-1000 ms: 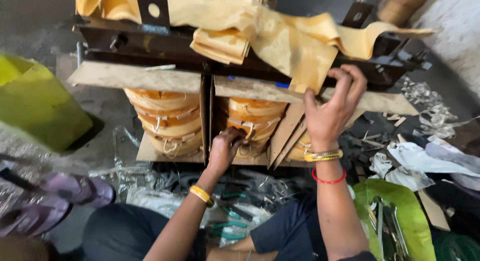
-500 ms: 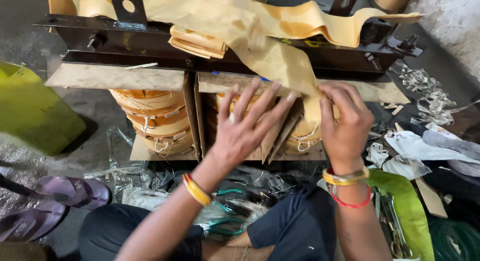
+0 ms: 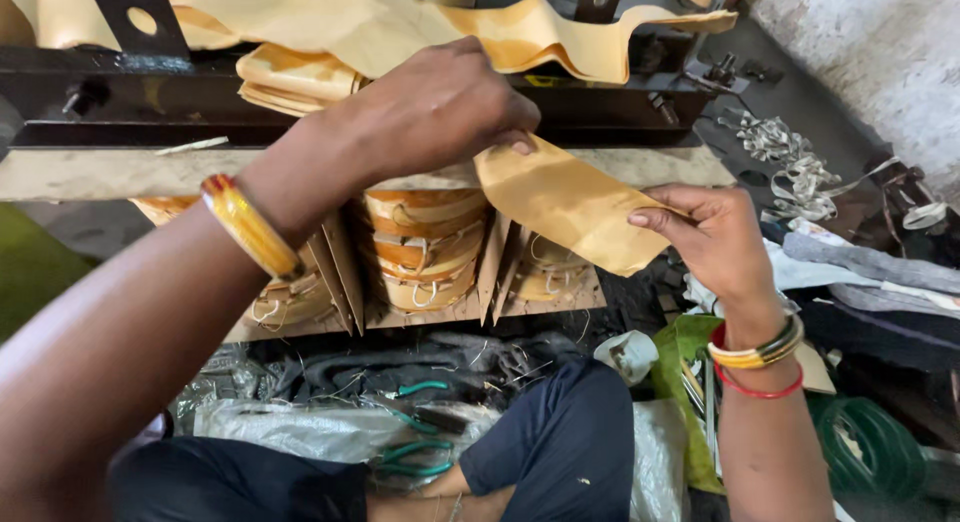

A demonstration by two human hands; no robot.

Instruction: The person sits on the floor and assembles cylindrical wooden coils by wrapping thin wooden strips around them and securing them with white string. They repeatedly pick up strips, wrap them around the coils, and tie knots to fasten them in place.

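Note:
A strip of yellow insulating paper [image 3: 570, 197] hangs down from the dark steel frame [image 3: 90, 102] of a transformer. My left hand [image 3: 440, 107] pinches its upper part, with a yellow bangle on the wrist. My right hand [image 3: 710, 237] holds the strip's lower right edge between thumb and fingers. Behind the strip sit tan wound coils [image 3: 425, 247] separated by upright cardboard pieces [image 3: 335, 272]. More yellow paper [image 3: 400, 22] is draped over the frame's top.
Green-handled pliers [image 3: 410, 452] lie on plastic sheeting by my dark trouser knee [image 3: 555, 422]. Metal strips [image 3: 790, 162] and cloth [image 3: 870, 262] litter the floor at right. A green coil of wire [image 3: 870, 442] lies at lower right, and a green bag [image 3: 685, 372] beside it.
Both hands have left the coils and board edge. The left hand rose to grip the paper strip high up, and the right hand took its lower edge. The camera moved closer.

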